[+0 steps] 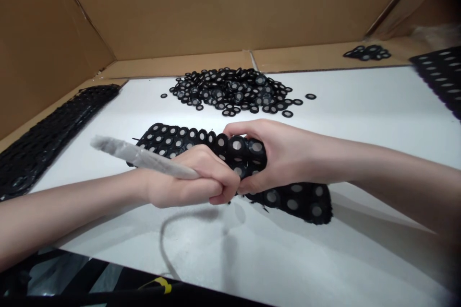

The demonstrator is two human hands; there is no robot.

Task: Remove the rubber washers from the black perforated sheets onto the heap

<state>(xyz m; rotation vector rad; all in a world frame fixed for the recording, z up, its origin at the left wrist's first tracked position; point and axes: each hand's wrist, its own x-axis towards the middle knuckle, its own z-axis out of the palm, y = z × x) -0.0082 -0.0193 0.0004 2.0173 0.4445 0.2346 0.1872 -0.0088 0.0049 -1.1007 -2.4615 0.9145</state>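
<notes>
A black sheet (319,201) with rows of round grey-centred discs lies in the middle of the white table, part of it bent up between my hands. My right hand (266,153) curls round the raised part, fingers behind and thumb in front. My left hand (201,177) is closed in front of the sheet, touching it near my right thumb. A whitish wrapped stick (144,157) is held in my left hand and points to the left; its tip is hidden by the fingers.
Behind the sheet is a heap of loose black rings (234,88) on the white table (306,259). Stacked black sheets (54,129) lie at the left, another sheet (442,74) at the far right. A small ring pile (367,52) sits by the cardboard wall (223,9).
</notes>
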